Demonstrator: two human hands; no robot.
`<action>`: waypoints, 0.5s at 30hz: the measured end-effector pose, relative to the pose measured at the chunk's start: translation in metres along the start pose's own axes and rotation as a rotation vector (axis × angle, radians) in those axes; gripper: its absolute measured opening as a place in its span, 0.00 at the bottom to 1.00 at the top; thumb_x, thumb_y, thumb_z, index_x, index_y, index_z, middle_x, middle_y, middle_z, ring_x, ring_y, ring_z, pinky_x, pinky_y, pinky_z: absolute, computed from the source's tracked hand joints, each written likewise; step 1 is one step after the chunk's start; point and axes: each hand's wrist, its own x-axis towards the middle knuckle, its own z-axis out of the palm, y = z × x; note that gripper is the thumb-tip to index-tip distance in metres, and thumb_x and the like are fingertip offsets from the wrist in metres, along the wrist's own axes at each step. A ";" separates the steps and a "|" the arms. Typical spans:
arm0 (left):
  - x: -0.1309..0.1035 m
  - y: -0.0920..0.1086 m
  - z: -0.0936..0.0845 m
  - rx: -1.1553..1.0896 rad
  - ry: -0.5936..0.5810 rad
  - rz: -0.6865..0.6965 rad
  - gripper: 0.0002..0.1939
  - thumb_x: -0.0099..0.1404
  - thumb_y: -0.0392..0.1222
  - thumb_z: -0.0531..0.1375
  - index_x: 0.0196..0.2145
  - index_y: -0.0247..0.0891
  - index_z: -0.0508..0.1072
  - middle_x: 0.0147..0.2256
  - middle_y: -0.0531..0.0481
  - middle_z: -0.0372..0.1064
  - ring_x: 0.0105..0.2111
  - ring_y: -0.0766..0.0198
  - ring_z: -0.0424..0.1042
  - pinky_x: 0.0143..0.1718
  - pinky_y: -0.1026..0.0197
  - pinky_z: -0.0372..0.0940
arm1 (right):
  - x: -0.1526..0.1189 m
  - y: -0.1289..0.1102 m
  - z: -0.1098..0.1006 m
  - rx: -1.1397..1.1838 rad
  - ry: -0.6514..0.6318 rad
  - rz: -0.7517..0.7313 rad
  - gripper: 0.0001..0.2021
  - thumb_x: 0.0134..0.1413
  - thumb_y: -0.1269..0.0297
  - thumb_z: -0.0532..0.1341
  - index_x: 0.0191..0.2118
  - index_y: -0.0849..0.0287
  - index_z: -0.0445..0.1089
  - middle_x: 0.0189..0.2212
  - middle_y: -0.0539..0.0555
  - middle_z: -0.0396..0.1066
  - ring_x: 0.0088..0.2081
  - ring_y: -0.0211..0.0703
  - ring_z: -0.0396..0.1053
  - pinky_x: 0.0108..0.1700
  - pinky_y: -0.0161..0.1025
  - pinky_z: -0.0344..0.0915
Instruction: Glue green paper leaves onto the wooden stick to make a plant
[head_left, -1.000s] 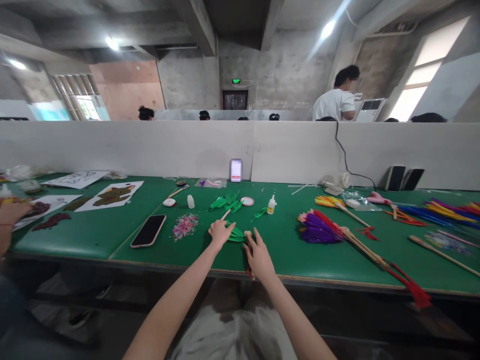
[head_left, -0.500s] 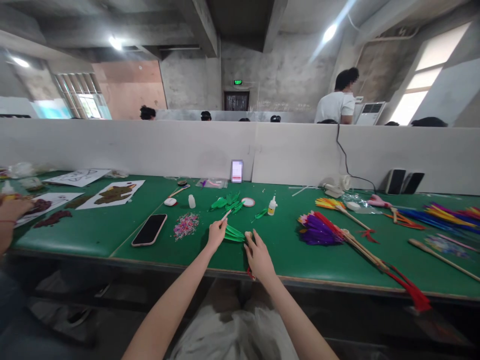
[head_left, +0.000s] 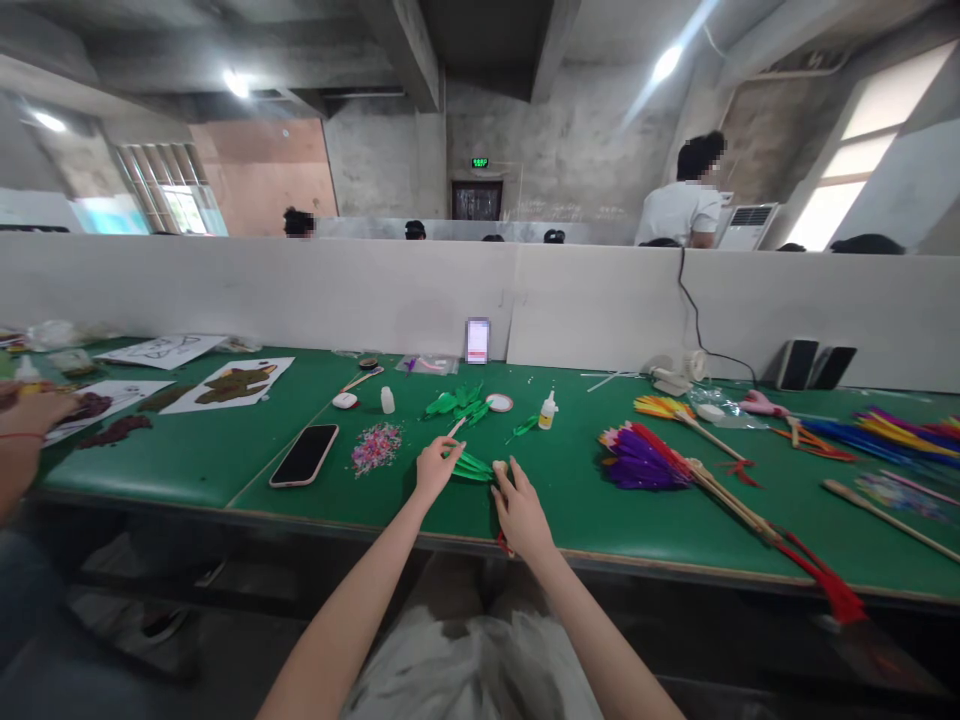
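Note:
My left hand is closed around a thin pale pink stick, its tip pointing up and away. Just right of those fingers lie long green feather-like strips, fanning leftward from a pale wooden handle. My right hand rests over that handle, fingers closed on it; a red tassel hangs out below at the table edge. Beyond the hands sit a pile of loose green pieces, a round white red-rimmed lid or dish, and a glue bottle with a yellow label.
Left of me are pink and purple beads or sequins, a phone and a small white bottle. A purple feathered bundle on sticks lies right. A co-worker's hand works far left. A white partition stands behind.
The left fingers have shifted slightly beside the green strips, still with the stick. The right hand stays on the handle. The whole view has shifted a little.

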 end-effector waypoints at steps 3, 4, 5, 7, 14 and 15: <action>0.003 -0.001 0.003 -0.024 -0.020 0.000 0.14 0.52 0.52 0.59 0.33 0.39 0.71 0.28 0.50 0.73 0.26 0.62 0.71 0.26 0.65 0.58 | 0.000 0.000 -0.001 -0.005 -0.004 -0.004 0.22 0.60 0.64 0.47 0.58 0.62 0.60 0.61 0.63 0.51 0.60 0.53 0.52 0.56 0.48 0.55; 0.004 -0.002 0.003 -0.033 -0.024 0.001 0.14 0.52 0.51 0.60 0.33 0.39 0.71 0.28 0.50 0.73 0.26 0.63 0.71 0.26 0.65 0.58 | 0.000 -0.001 -0.001 -0.006 -0.008 -0.005 0.22 0.60 0.64 0.47 0.58 0.62 0.60 0.61 0.63 0.51 0.60 0.53 0.51 0.57 0.48 0.55; 0.005 -0.003 0.003 -0.043 -0.028 0.002 0.14 0.52 0.50 0.60 0.33 0.38 0.71 0.27 0.50 0.73 0.26 0.63 0.71 0.26 0.65 0.58 | 0.000 -0.001 -0.002 -0.007 -0.011 -0.006 0.22 0.60 0.64 0.48 0.58 0.61 0.60 0.61 0.63 0.50 0.60 0.53 0.51 0.57 0.48 0.55; 0.006 -0.005 0.004 -0.063 -0.033 0.009 0.14 0.52 0.50 0.59 0.33 0.38 0.70 0.26 0.51 0.73 0.25 0.63 0.70 0.25 0.65 0.58 | 0.000 -0.001 -0.002 -0.007 -0.013 -0.003 0.22 0.60 0.63 0.48 0.59 0.61 0.59 0.61 0.63 0.49 0.60 0.53 0.50 0.57 0.48 0.54; 0.007 -0.010 0.005 -0.104 0.006 0.012 0.14 0.52 0.49 0.59 0.33 0.37 0.70 0.23 0.52 0.71 0.23 0.64 0.69 0.24 0.66 0.56 | 0.000 -0.002 -0.003 -0.024 -0.016 -0.008 0.22 0.61 0.63 0.48 0.59 0.60 0.58 0.61 0.64 0.49 0.60 0.54 0.51 0.57 0.48 0.55; 0.007 -0.011 0.005 -0.107 0.012 0.012 0.14 0.52 0.49 0.60 0.32 0.37 0.70 0.23 0.52 0.71 0.23 0.64 0.69 0.23 0.66 0.56 | 0.000 -0.002 -0.003 -0.028 -0.016 -0.006 0.22 0.61 0.64 0.48 0.59 0.60 0.58 0.61 0.64 0.49 0.60 0.54 0.51 0.57 0.48 0.55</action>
